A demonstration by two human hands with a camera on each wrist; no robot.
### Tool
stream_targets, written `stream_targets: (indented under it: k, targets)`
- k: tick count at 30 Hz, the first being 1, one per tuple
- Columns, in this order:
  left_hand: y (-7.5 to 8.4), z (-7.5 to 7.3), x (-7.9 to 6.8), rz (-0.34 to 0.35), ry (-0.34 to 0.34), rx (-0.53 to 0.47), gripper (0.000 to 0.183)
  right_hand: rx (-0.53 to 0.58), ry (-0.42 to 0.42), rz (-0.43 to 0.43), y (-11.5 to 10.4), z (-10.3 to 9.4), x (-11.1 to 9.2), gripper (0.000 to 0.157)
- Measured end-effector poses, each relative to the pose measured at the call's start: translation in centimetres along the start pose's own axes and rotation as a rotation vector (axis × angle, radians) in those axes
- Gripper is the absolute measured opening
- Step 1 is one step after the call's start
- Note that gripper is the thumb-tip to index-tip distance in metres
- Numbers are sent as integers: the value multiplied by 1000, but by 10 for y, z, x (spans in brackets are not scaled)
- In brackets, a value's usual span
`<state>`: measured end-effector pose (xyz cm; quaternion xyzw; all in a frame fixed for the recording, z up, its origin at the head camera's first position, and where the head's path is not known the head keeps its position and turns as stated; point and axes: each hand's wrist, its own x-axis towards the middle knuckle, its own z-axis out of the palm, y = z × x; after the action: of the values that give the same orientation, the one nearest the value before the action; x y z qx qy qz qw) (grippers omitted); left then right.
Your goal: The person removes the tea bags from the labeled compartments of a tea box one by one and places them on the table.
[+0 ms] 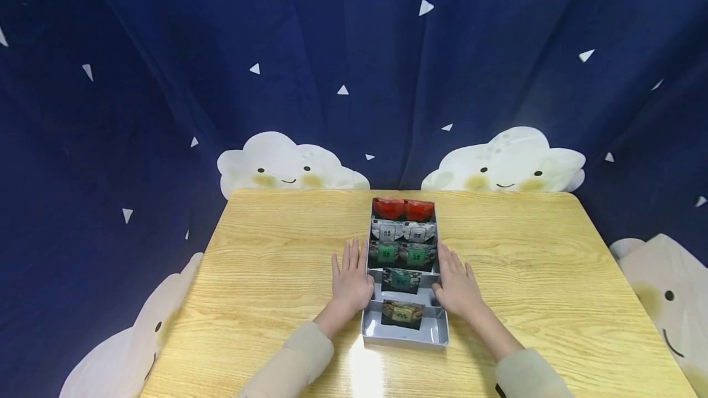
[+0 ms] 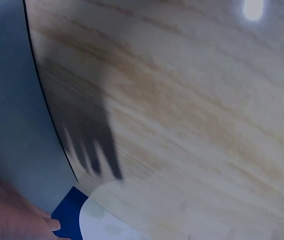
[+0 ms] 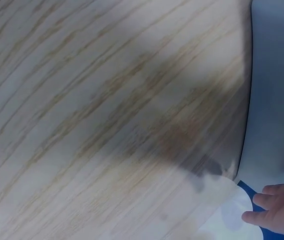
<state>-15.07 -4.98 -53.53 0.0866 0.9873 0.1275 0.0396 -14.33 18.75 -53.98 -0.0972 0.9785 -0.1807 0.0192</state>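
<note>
Flanking a long grey tray (image 1: pixel 405 343) on the wooden desk (image 1: pixel 287 232), head view: left hand (image 1: pixel 352 284) against its left side, right hand (image 1: pixel 458 284) against its right. Fingers of both straight, not curled round anything. Tray about midway between the desk's left and right edges, far end just short of the far edge.

Contents, far to near: two red packets (image 1: pixel 389 209) side by side; two silvery-white packets (image 1: pixel 387 232); two dark packets with bright green labels (image 1: pixel 386 254); one packet with a dull green label (image 1: pixel 401 279) in the next compartment; one packet with a yellowish label (image 1: pixel 402 314) in the nearest compartment, tray floor bare around it. Cross dividers plain at the near end; farther back, packets hide most of the floor.

Left wrist view: tray's outer wall fills the left side, part of the left hand beside it at lower left; finger-shaped shadow (image 2: pixel 94 155) on the desk.

Right wrist view: tray wall along the right; right hand at lower right, fingertips slightly apart, blue-and-white curtain (image 3: pixel 232 215) beyond the desk's far edge.
</note>
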Motion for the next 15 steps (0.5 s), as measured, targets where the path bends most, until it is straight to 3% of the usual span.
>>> stream_targets:
  k: [9,15]
  targets:
    - [3,3,-12,-17,0,-64,70,-4,1,-17,-1,-3,-8,88]
    - [5,3,-17,-31,-23,-16,71,-10,21,-25,-3,-2,-13,89]
